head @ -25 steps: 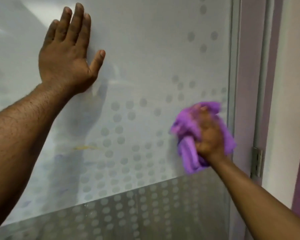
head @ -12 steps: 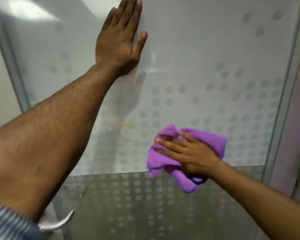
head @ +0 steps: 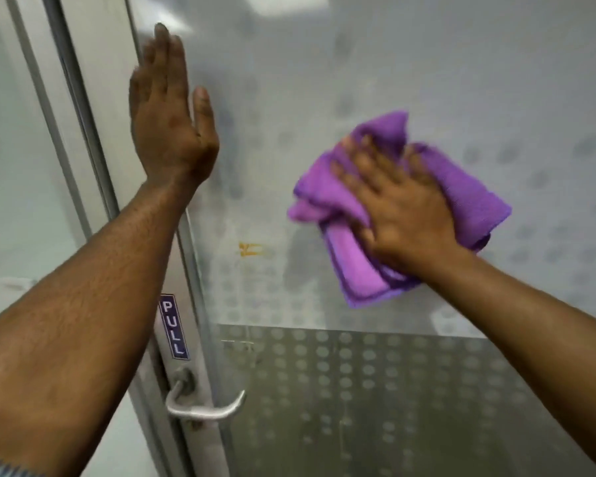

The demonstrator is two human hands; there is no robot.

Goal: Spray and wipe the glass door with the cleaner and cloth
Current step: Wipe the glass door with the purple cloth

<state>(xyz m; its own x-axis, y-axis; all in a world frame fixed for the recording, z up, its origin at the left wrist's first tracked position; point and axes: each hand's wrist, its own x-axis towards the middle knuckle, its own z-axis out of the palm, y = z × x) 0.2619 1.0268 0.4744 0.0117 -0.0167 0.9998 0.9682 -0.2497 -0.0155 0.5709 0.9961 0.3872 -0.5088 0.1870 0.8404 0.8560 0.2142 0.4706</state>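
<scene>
The frosted glass door with a dotted pattern fills most of the view. My right hand lies flat on a crumpled purple cloth and presses it against the glass at mid height. My left hand is flat and open against the door near its left edge, fingers up. A small yellow-orange mark sits on the glass to the lower left of the cloth. No spray cleaner is in view.
The metal door frame runs down the left side, with a blue PULL label and a silver lever handle below it. The lower door panel is darker with dots.
The cloth and my right hand have swept left and up across the glass. The view has shifted left, so the frame, handle and PULL label now show. My left hand sits nearer the door's left edge.
</scene>
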